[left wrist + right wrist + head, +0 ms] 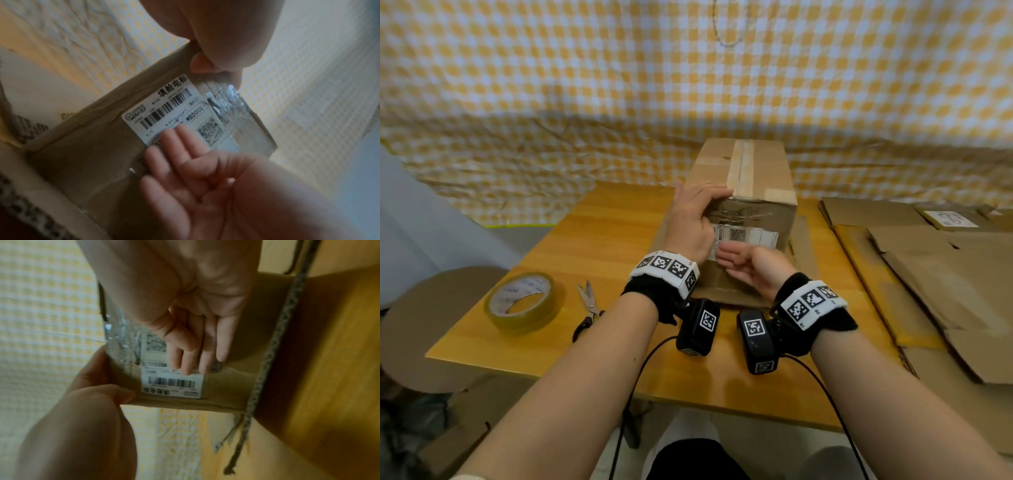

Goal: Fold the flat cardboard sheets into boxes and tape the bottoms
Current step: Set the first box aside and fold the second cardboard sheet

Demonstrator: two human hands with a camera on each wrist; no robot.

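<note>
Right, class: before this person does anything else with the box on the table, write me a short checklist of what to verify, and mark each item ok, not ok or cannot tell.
1. Box folded up and standing on the table: ok.
2. Tape strip runs along the upward seam: ok.
3. Tape end pressed flat on the near side: not ok, it looks wrinkled.
4. Left hand steadies the box at its top corner: ok.
5. Right hand lies flat, fingers straight, on the label: ok.
6. Tape roll and scissors lie within reach on the left: ok.
7. Underside of the box: cannot tell, it is hidden.
</note>
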